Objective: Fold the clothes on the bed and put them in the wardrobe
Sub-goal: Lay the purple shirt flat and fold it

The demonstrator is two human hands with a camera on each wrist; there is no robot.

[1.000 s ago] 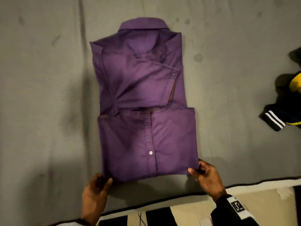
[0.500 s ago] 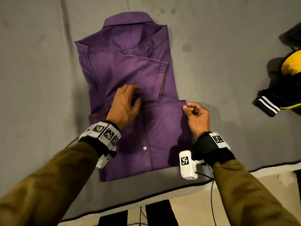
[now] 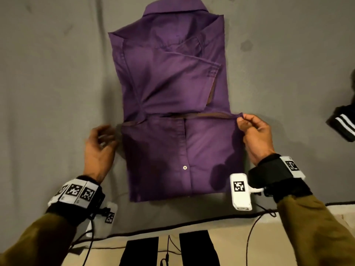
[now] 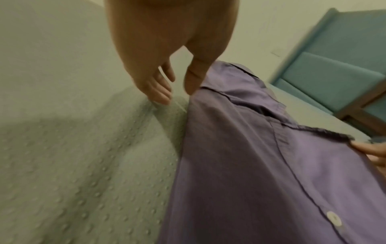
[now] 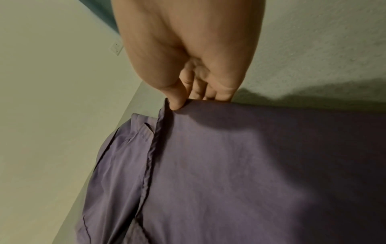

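Note:
A purple button shirt (image 3: 172, 89) lies half folded on the grey bed cover (image 3: 57, 83), collar at the far end, its lower part turned up over the body. My right hand (image 3: 242, 120) pinches the right corner of that turned-up hem between thumb and fingers; the right wrist view shows my right hand (image 5: 181, 103) holding the shirt (image 5: 229, 165) the same way. My left hand (image 3: 104, 135) hovers just left of the shirt's left edge, fingers loosely spread and blurred, holding nothing. In the left wrist view my left hand (image 4: 177, 94) is beside the shirt (image 4: 261, 165).
A dark garment with white stripes (image 3: 343, 121) lies at the bed's right side. The bed's near edge (image 3: 192, 222) runs across the bottom, with pale floor beyond. A teal padded headboard (image 4: 334, 71) stands past the shirt in the left wrist view.
Both hands left the shirt's near edge. The left hand then came off the middle fold and moved out past the left edge. The right hand stays pinching the hem's right corner.

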